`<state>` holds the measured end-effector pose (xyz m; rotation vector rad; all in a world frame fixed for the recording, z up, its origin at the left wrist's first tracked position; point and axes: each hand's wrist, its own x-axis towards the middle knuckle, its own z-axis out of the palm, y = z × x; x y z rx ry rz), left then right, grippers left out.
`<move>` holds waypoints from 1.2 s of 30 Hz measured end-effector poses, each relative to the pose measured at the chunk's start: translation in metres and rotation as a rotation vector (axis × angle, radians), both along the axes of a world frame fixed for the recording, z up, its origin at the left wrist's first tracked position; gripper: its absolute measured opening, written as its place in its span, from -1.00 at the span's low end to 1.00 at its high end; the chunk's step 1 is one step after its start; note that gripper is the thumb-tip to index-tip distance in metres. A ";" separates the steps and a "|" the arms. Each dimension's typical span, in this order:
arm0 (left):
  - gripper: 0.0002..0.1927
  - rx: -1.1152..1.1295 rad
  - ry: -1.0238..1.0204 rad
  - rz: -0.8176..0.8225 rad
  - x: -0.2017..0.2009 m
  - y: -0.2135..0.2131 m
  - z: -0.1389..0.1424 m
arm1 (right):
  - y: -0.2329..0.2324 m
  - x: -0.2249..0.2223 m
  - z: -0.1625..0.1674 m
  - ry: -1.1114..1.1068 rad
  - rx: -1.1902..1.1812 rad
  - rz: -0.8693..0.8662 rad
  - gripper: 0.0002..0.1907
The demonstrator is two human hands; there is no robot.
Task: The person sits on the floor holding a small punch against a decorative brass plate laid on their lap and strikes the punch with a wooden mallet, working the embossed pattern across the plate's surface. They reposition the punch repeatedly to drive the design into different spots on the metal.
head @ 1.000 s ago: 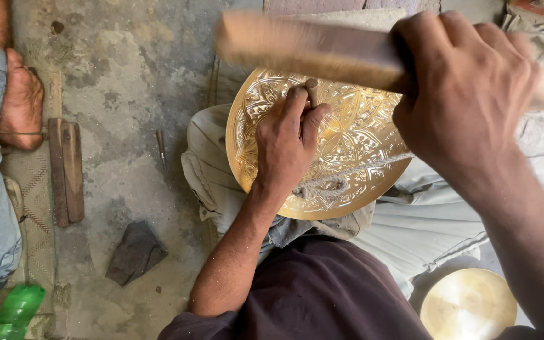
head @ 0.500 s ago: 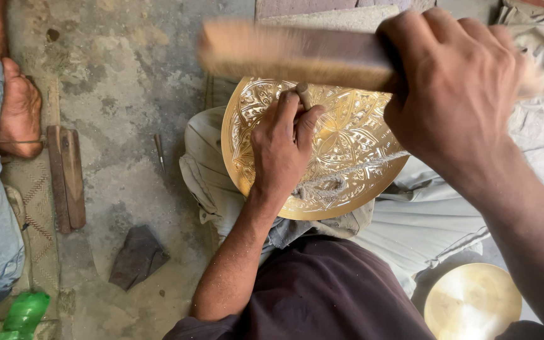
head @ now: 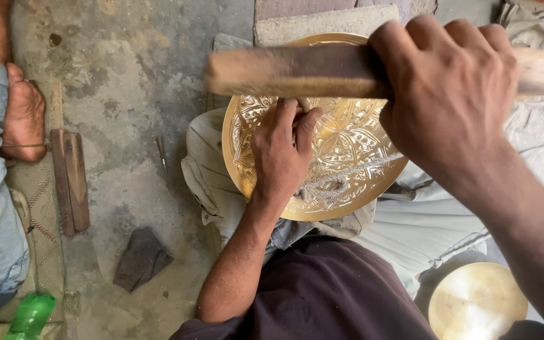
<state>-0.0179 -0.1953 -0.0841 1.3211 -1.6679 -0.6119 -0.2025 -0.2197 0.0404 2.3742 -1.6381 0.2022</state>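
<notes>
The grey, stained concrete floor (head: 127, 82) fills the left and upper part of the frame, and a pale grey cloth (head: 410, 233) is spread over the person's lap in the middle and right, apparently as padding under the work. On that cloth, at the centre of the frame, a round golden brass plate with dense engraved floral ornament (head: 347, 151) is rested tilted against a pale stone block (head: 322, 22) at the upper edge, so that its face is turned up toward the camera. The right hand (head: 454, 94), large in the upper right, is wrapped tightly around a brown wooden mallet-like stick (head: 284, 70), which is held level above the plate and is blurred. The left hand (head: 281, 154) is laid on the plate's left half, fingers curled together around what seems to be a thin punch; the tool itself is mostly hidden, so the pinch cannot be told exactly. A smaller plain brass disc (head: 476, 302) is seen at the lower right. At the left edge another person's bare foot (head: 23, 116) and blue trouser leg are visible, with a pair of dark wooden bars (head: 70, 179) just beside them. A dark flat scrap (head: 141, 258) lies lower left, a green plastic bottle (head: 29, 315) in the bottom corner, and a small metal chisel (head: 162, 153) lies near the plate.
</notes>
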 end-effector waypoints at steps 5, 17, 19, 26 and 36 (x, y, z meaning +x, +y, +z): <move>-0.75 -0.020 0.017 0.018 -0.001 0.000 0.000 | -0.006 0.010 0.014 -0.080 0.082 -0.015 -0.85; -0.78 0.033 0.008 0.031 -0.001 0.000 -0.002 | -0.008 0.001 0.007 -0.011 -0.007 -0.008 -0.76; -0.79 0.024 0.046 0.031 -0.001 0.001 0.000 | -0.010 0.006 0.011 -0.116 0.027 -0.011 -0.78; -0.78 0.026 0.095 0.024 -0.003 0.004 0.002 | -0.009 0.008 0.017 -0.336 0.117 -0.047 -0.65; -0.76 -0.015 0.006 0.048 -0.001 0.001 -0.002 | -0.015 0.008 0.012 -0.099 0.115 -0.042 -0.72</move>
